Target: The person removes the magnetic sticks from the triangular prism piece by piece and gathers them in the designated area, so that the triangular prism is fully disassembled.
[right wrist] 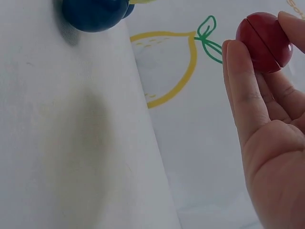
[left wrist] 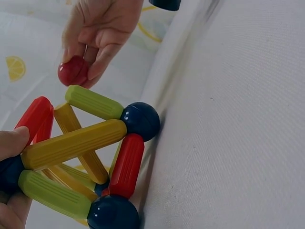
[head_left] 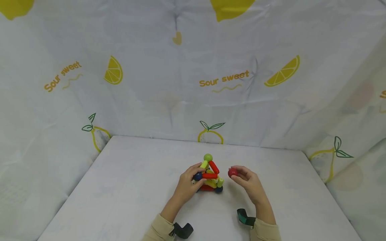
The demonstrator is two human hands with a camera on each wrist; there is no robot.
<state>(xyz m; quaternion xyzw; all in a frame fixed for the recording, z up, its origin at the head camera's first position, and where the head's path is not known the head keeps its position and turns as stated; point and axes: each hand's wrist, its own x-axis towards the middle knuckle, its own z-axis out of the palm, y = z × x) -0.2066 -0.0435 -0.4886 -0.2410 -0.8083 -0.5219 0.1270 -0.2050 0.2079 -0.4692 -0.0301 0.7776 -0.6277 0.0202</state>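
1. Rod-and-ball frame, just one of it, stands on the white tabletop, a little right of the middle as I look over the person's arms.
2. Of its balls, I count one lime-green ball at the peak and at least four dark-blue balls, one of these mostly hidden behind the rods.
3. Three red rods show plainly from above; the lime rods and yellow rods overlap too much for me to count surely.
4. There is one loose red ball, seamed round its middle, held up to the right of the frame, near it but apart.
5. Two hands are at work. The left hand is partly closed, thumb and fingers gripping the frame at a dark-blue corner ball.
6. The right hand pinches the red ball between thumb and fingertips, palm turned inward, the fingers pointing left towards the frame.
7. Both forearms reach in from the near edge in two beige sleeves, the right one leaning inward.
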